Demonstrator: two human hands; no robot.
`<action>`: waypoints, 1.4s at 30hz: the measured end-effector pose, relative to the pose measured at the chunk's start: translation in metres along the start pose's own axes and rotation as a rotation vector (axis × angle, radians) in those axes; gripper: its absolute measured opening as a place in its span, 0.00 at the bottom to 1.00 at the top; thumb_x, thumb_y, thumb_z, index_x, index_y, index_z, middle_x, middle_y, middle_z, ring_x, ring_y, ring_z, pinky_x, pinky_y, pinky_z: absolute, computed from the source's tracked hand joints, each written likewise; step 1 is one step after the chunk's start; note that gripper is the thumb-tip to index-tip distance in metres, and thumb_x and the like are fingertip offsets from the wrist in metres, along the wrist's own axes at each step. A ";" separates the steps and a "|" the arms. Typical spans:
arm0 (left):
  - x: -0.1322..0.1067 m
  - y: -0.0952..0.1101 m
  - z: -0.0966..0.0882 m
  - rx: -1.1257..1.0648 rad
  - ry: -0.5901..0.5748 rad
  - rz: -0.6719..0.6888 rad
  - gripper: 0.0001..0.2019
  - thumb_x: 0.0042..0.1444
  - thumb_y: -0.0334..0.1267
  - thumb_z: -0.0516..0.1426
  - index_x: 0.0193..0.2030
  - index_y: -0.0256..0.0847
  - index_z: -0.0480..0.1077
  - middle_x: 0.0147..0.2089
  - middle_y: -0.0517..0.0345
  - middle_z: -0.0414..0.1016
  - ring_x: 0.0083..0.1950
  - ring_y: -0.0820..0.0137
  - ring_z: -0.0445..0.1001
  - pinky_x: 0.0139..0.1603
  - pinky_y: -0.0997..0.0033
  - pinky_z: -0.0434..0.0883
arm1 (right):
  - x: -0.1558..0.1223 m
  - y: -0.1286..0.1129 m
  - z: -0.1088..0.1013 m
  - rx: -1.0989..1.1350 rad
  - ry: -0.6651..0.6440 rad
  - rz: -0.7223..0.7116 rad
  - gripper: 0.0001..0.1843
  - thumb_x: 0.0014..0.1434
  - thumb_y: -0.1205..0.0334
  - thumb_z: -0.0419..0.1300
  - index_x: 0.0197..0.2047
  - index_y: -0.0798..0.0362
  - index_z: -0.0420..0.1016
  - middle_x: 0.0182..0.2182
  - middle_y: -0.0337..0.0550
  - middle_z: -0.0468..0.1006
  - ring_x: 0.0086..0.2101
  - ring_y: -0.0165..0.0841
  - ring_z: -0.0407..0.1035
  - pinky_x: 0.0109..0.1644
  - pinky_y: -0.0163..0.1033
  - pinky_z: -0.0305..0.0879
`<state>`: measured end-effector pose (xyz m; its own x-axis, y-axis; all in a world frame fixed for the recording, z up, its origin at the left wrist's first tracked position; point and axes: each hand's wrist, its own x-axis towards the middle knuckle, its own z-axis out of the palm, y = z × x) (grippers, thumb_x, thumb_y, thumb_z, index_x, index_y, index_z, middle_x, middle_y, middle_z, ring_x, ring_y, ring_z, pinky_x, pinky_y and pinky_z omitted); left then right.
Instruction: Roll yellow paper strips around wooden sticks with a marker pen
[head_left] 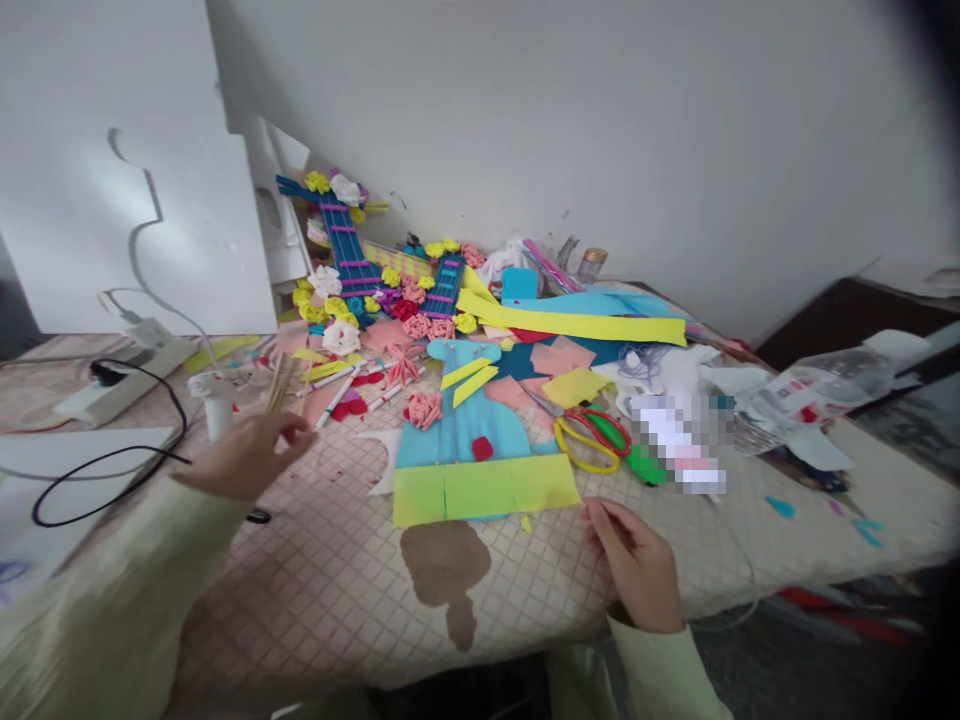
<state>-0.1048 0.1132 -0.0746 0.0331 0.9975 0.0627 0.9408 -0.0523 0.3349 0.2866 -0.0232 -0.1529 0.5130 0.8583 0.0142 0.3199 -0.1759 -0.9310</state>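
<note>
My left hand [244,455] is clenched on thin wooden sticks [277,385]; my right hand [637,565] rests released by the yellow-green paper strip [484,490], where I reckon gluing comes next.

Left hand [244,455] raised over the table [337,580], gripping thin wooden sticks [277,385]. Right hand [637,565] resting just beside the yellow-green paper strip [484,488]. Scissors [589,435] lying near, paper flowers [341,300] heaped beyond.

Yellow-handled scissors [586,447] lie beside red-handled scissors [606,425] on the quilted tabletop [330,570]. A white power strip [124,378] sits far left, its black cable [112,460] looping nearby.
</note>
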 end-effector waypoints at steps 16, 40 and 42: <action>-0.047 0.064 0.070 -0.882 -0.292 0.067 0.14 0.43 0.50 0.56 0.24 0.40 0.68 0.22 0.61 0.67 0.25 0.71 0.64 0.26 0.72 0.63 | 0.038 -0.014 0.025 0.110 -0.142 -0.051 0.27 0.48 0.52 0.60 0.49 0.56 0.64 0.35 0.47 0.76 0.25 0.31 0.69 0.24 0.34 0.64; -0.085 0.087 0.098 -2.273 -0.597 -0.499 0.16 0.59 0.42 0.47 0.50 0.41 0.67 0.50 0.54 0.73 0.58 0.62 0.64 0.60 0.57 0.60 | 0.129 -0.027 0.000 -0.750 -0.104 -0.298 0.12 0.52 0.58 0.56 0.34 0.59 0.73 0.34 0.56 0.75 0.39 0.46 0.68 0.40 0.45 0.57; -0.087 0.086 0.100 -2.285 -0.613 -0.481 0.16 0.58 0.42 0.47 0.50 0.42 0.67 0.50 0.55 0.73 0.59 0.62 0.63 0.60 0.56 0.59 | 0.129 -0.026 0.003 -0.833 -0.132 -0.298 0.15 0.52 0.55 0.56 0.34 0.58 0.74 0.33 0.56 0.76 0.37 0.46 0.68 0.38 0.44 0.57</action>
<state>0.0066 0.0272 -0.1451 0.4659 0.8247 -0.3206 -0.7608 0.5584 0.3309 0.3418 0.0940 -0.1280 0.2365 0.9638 0.1234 0.9265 -0.1854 -0.3274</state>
